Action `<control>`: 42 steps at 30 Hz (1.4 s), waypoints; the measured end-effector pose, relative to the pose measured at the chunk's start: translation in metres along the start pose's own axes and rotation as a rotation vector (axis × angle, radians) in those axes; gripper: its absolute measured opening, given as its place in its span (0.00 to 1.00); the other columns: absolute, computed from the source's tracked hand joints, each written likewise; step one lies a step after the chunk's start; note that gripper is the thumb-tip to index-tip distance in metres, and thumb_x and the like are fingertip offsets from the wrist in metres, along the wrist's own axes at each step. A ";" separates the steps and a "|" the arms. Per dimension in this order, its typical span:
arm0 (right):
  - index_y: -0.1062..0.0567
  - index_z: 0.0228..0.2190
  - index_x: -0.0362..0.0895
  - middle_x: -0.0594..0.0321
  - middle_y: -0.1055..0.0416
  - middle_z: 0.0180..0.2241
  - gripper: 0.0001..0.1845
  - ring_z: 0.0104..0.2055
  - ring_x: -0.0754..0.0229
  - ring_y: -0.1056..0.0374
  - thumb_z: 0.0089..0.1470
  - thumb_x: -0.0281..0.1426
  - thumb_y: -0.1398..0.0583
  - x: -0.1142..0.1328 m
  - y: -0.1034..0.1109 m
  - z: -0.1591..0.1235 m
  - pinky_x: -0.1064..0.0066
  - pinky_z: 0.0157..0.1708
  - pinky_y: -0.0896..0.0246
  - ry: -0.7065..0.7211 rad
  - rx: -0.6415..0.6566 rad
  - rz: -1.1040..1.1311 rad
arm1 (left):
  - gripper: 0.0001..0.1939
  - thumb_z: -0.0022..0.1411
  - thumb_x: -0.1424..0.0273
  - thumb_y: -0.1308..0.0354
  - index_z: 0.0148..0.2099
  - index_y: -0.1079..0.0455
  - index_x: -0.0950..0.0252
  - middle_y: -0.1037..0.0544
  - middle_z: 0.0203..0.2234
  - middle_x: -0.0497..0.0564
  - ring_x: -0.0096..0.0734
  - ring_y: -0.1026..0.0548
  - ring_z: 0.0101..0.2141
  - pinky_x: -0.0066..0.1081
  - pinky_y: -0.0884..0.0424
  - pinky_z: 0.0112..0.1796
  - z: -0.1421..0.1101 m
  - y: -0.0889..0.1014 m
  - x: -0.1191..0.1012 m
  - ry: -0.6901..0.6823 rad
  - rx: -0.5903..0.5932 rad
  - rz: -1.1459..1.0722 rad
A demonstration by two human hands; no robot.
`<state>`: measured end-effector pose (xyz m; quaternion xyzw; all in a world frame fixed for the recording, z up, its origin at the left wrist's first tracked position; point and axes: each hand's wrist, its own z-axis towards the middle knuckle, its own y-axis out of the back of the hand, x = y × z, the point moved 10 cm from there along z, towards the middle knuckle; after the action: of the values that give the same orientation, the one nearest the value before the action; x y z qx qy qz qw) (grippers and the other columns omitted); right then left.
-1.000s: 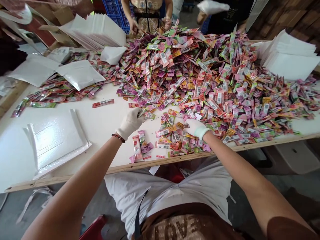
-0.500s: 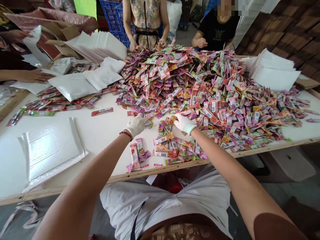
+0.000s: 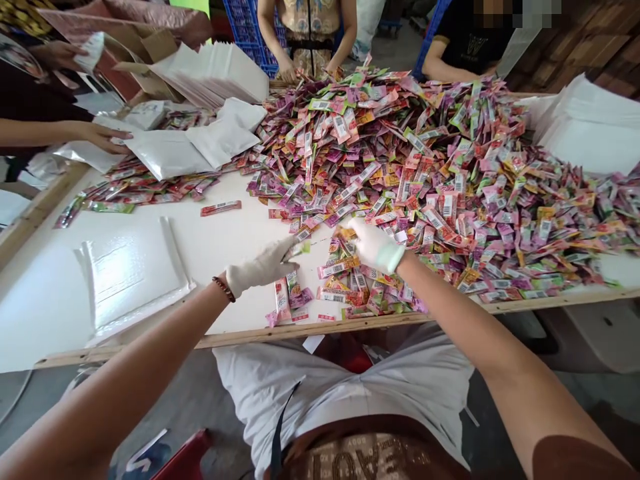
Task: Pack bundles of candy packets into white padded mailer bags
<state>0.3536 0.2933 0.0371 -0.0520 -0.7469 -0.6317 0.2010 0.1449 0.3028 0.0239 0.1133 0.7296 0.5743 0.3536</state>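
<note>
My left hand (image 3: 263, 267), in a white glove, reaches in from the left over the white tabletop. Its thumb and fingers are apart, and a small green-edged sachet (image 3: 304, 248) lies at the fingertips; whether they touch is unclear. On the right, my white-gloved right hand (image 3: 376, 245) has its fingers bent down and closed at small orange-and-pink sachets, and what they pinch is hidden. Below and between the hands is a loose cluster of sachets (image 3: 345, 295). A red sachet (image 3: 282, 300) lies beside a purple-green one (image 3: 295, 290) below my left hand.
A high pile of sachets (image 3: 390, 147) fills the table's middle and right. White padded mailers (image 3: 167, 155) lie at left, one flat mailer (image 3: 135, 273) nearer. Stacks of mailers (image 3: 220, 70) stand behind and at right. A co-worker's hand (image 3: 105, 137) is at left; two people stand opposite.
My left hand has drawn back left and nearer to me, its fingers opening out. My right hand stays by the same sachets. The head view has shifted, and the co-worker's hand at left has moved along the mailers.
</note>
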 end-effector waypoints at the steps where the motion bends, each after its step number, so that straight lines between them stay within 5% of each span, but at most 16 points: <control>1: 0.35 0.56 0.43 0.53 0.24 0.41 0.19 0.36 0.53 0.27 0.65 0.30 0.48 0.016 -0.009 -0.003 0.65 0.34 0.36 0.050 0.051 -0.039 | 0.19 0.61 0.67 0.45 0.54 0.31 0.63 0.22 0.41 0.54 0.37 0.25 0.40 0.33 0.32 0.42 -0.005 -0.011 -0.006 -0.045 0.080 0.018; 4: 0.31 0.52 0.43 0.48 0.24 0.46 0.19 0.42 0.47 0.26 0.62 0.35 0.41 0.049 -0.043 -0.007 0.62 0.38 0.35 0.135 0.189 -0.246 | 0.20 0.61 0.72 0.47 0.55 0.28 0.57 0.22 0.45 0.52 0.38 0.24 0.45 0.34 0.32 0.47 -0.014 -0.041 -0.021 -0.117 0.272 0.143; 9: 0.26 0.49 0.40 0.44 0.24 0.46 0.16 0.45 0.43 0.26 0.60 0.31 0.39 0.045 -0.075 -0.008 0.60 0.40 0.35 0.109 0.337 -0.351 | 0.15 0.57 0.75 0.44 0.44 0.23 0.58 0.22 0.42 0.53 0.40 0.23 0.41 0.36 0.31 0.42 -0.010 -0.057 -0.021 -0.073 0.393 0.367; 13: 0.25 0.42 0.41 0.49 0.26 0.46 0.13 0.45 0.49 0.28 0.60 0.36 0.39 0.034 -0.040 -0.008 0.65 0.41 0.37 0.133 0.209 -0.251 | 0.08 0.58 0.72 0.45 0.39 0.26 0.63 0.23 0.41 0.54 0.39 0.24 0.39 0.36 0.31 0.43 -0.010 -0.029 -0.015 -0.072 0.181 0.212; 16: 0.28 0.41 0.42 0.55 0.27 0.38 0.11 0.37 0.56 0.31 0.62 0.37 0.42 0.018 0.006 -0.006 0.68 0.35 0.40 0.056 0.018 0.002 | 0.12 0.64 0.66 0.50 0.45 0.30 0.63 0.23 0.33 0.51 0.33 0.26 0.34 0.32 0.30 0.38 -0.020 0.001 0.004 0.013 -0.013 -0.127; 19: 0.32 0.47 0.42 0.60 0.28 0.33 0.13 0.31 0.58 0.34 0.64 0.36 0.47 -0.006 0.020 0.000 0.69 0.32 0.42 -0.069 -0.067 0.227 | 0.16 0.65 0.61 0.50 0.51 0.33 0.63 0.24 0.34 0.48 0.31 0.28 0.33 0.29 0.30 0.36 -0.035 0.010 0.012 0.014 -0.058 -0.321; 24: 0.32 0.52 0.42 0.52 0.25 0.39 0.27 0.36 0.52 0.29 0.58 0.46 0.39 -0.060 -0.025 0.010 0.65 0.35 0.37 -0.430 0.016 0.180 | 0.21 0.57 0.64 0.42 0.53 0.31 0.63 0.22 0.42 0.52 0.37 0.25 0.40 0.32 0.29 0.41 -0.053 -0.031 0.009 -0.023 0.192 -0.126; 27: 0.28 0.48 0.40 0.47 0.24 0.42 0.26 0.40 0.48 0.27 0.56 0.46 0.38 -0.077 -0.051 0.010 0.64 0.36 0.36 -0.549 0.109 0.097 | 0.19 0.58 0.68 0.45 0.52 0.28 0.61 0.21 0.44 0.55 0.42 0.24 0.44 0.37 0.30 0.45 -0.055 -0.051 0.017 0.030 0.249 0.101; 31: 0.24 0.44 0.40 0.48 0.22 0.38 0.18 0.39 0.48 0.26 0.59 0.41 0.39 -0.073 -0.051 0.011 0.64 0.37 0.37 -0.449 0.103 0.039 | 0.14 0.60 0.66 0.48 0.44 0.25 0.62 0.22 0.43 0.57 0.44 0.24 0.43 0.40 0.30 0.45 -0.049 -0.040 0.018 0.000 0.120 0.191; 36: 0.28 0.54 0.41 0.50 0.22 0.41 0.20 0.40 0.49 0.27 0.65 0.37 0.46 -0.066 -0.022 -0.001 0.64 0.38 0.38 -0.323 0.032 -0.007 | 0.12 0.60 0.66 0.49 0.44 0.29 0.63 0.22 0.38 0.53 0.37 0.25 0.38 0.34 0.30 0.42 -0.053 -0.012 0.009 0.002 -0.104 -0.129; 39: 0.29 0.56 0.45 0.53 0.22 0.44 0.20 0.41 0.50 0.28 0.65 0.33 0.47 -0.056 -0.012 -0.006 0.63 0.40 0.39 -0.220 0.035 -0.041 | 0.14 0.61 0.63 0.48 0.46 0.31 0.63 0.22 0.37 0.51 0.35 0.26 0.35 0.33 0.30 0.40 -0.057 -0.027 -0.004 0.064 -0.057 -0.264; 42: 0.29 0.56 0.50 0.56 0.23 0.47 0.23 0.46 0.51 0.28 0.60 0.26 0.44 -0.024 -0.023 -0.004 0.62 0.47 0.42 0.058 0.121 -0.223 | 0.16 0.55 0.59 0.42 0.43 0.30 0.62 0.22 0.35 0.51 0.36 0.25 0.34 0.32 0.31 0.35 -0.059 -0.055 -0.013 0.181 0.071 -0.214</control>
<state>0.3692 0.2893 0.0078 0.0618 -0.7787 -0.6051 0.1538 0.1290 0.2336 -0.0161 -0.0051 0.7864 0.5149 0.3412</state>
